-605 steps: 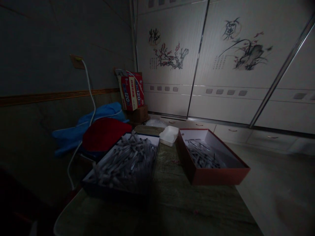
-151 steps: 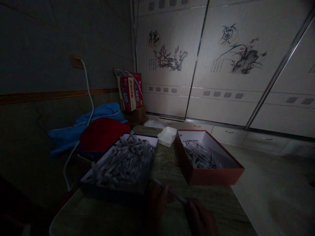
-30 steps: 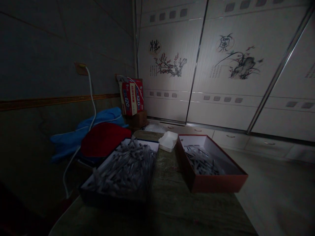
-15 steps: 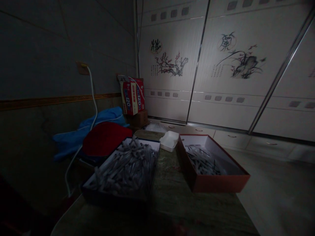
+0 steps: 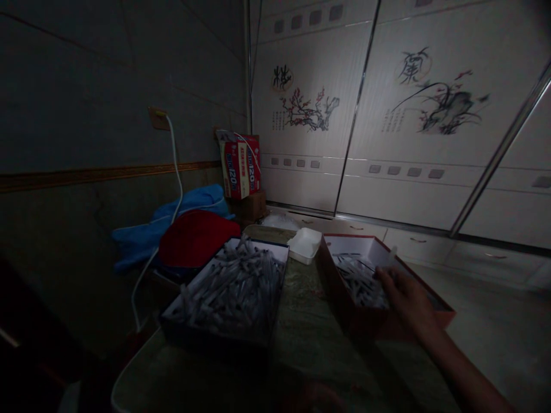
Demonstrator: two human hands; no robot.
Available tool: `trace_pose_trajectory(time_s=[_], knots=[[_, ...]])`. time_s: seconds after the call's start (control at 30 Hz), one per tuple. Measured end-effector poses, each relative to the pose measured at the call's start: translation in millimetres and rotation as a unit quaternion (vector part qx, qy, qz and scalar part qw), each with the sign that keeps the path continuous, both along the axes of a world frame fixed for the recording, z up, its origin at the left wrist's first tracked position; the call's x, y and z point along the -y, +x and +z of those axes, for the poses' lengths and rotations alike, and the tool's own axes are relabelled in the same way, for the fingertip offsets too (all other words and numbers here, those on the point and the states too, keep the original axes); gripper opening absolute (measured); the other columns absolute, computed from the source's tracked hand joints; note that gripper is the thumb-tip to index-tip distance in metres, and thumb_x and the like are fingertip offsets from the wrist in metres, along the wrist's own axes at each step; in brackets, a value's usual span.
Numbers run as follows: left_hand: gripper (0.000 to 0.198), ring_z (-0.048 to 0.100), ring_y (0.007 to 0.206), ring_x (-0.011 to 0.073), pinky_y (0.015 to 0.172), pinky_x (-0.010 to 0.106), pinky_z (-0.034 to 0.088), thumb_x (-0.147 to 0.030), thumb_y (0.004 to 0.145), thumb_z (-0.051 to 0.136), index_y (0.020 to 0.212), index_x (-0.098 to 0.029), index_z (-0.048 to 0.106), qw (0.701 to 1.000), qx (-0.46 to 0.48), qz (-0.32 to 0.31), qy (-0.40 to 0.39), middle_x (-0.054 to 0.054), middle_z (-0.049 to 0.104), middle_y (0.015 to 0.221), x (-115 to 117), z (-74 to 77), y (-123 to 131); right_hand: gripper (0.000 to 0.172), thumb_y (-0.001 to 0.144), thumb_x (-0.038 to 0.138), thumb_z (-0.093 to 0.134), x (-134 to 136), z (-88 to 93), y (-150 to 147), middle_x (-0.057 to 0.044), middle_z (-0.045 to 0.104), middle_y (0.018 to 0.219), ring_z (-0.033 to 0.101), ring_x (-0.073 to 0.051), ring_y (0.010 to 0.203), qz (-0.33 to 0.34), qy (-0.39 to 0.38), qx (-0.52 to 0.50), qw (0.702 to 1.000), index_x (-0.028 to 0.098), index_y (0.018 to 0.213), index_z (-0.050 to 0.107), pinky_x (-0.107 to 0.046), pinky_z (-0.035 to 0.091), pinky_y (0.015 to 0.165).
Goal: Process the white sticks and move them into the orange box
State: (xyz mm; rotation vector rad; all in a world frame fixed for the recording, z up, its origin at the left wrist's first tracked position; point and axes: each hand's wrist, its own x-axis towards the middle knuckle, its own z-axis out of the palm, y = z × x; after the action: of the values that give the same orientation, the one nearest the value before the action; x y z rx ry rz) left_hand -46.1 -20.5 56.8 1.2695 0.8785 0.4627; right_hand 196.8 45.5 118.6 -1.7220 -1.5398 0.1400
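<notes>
Currently, in the head view, your hands are apart: your right hand (image 5: 402,292) pinches a pale stick (image 5: 392,256) over the red box (image 5: 368,322) at the table's (image 5: 301,327) right edge. Your left hand (image 5: 317,397) is dim, low in view; I can't tell its grip.

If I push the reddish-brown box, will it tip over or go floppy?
The reddish-brown box probably won't tip easily, since it's low and wide. Its straight, flat walls suggest it's fairly stiff. The slim pen-like pieces inside lie jumbled, so they might slide about.
</notes>
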Motion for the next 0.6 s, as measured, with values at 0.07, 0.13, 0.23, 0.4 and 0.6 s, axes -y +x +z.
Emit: trace_pose_trajectory(time_s=[0.07, 0.13, 0.23, 0.4, 0.6], knots=[[0.02, 0.065, 0.069, 0.0225, 0.073, 0.041, 0.049, -0.04, 0.071, 0.06, 0.06, -0.025, 0.066, 1.0, -0.019, 0.0, -0.022, -0.001, 0.065, 0.055, -7.3, -3.4, -1.9, 0.042, 0.082, 0.052, 0.036, -32.1, -0.2, 16.2, -0.007, 0.066, 0.055, 0.063, -0.023, 0.051, 0.002, -0.032, 0.01, 0.999, 0.02, 0.068, 0.059, -0.029, 0.043, 0.046], [0.018, 0.064, 0.067, 0.0213, 0.07, 0.038, 0.048, -0.038, 0.07, 0.06, 0.061, -0.024, 0.066, 0.999, -0.022, 0.018, -0.02, 0.0, 0.066, 0.058, -4.4, -3.5, -11.4, 0.039, 0.078, 0.051, 0.043, -52.1, -4.6, 25.0, -0.008, 0.065, 0.049, 0.062, -0.023, 0.043, 0.006, -0.055, 0.011, 0.998, 0.018, 0.067, 0.062, -0.03, 0.041, 0.043], [0.016, 0.063, 0.072, 0.021, 0.07, 0.033, 0.047, -0.035, 0.068, 0.064, 0.078, -0.023, 0.069, 0.994, -0.014, 0.085, 0.068, 0.002, 0.07, 0.074, 12.6, 5.4, -33.9, 0.034, 0.073, 0.047, 0.05, -56.2, -11.9, 28.1, -0.013, 0.071, 0.06, 0.066, -0.027, 0.054, 0.006, -0.047, 0.019, 0.999, 0.018, 0.069, 0.065, -0.033, 0.044, 0.05], [0.021, 0.062, 0.083, 0.022, 0.074, 0.028, 0.045, -0.031, 0.075, 0.057, 0.091, -0.025, 0.069, 0.936, -0.131, 0.175, 0.275, 0.003, 0.071, 0.089, 16.2, 42.8, -66.1, 0.041, 0.08, 0.051, 0.039, -6.6, -28.0, 11.2, -0.009, 0.073, 0.079, 0.068, -0.025, 0.069, -0.005, 0.007, -0.003, 1.0, 0.019, 0.084, 0.065, -0.032, 0.049, 0.061], [0.026, 0.061, 0.092, 0.0229, 0.081, 0.031, 0.041, -0.008, 0.077, 0.045, 0.092, -0.016, 0.064, 0.811, -0.399, 0.071, 0.422, 0.007, 0.069, 0.094, -67.5, 67.1, -97.1, 0.044, 0.081, 0.055, 0.047, 66.6, -105.7, -37.6, -0.008, 0.074, 0.093, 0.069, -0.023, 0.081, 0.071, -0.031, -0.107, 0.991, 0.019, 0.091, 0.07, -0.024, 0.053, 0.067]])
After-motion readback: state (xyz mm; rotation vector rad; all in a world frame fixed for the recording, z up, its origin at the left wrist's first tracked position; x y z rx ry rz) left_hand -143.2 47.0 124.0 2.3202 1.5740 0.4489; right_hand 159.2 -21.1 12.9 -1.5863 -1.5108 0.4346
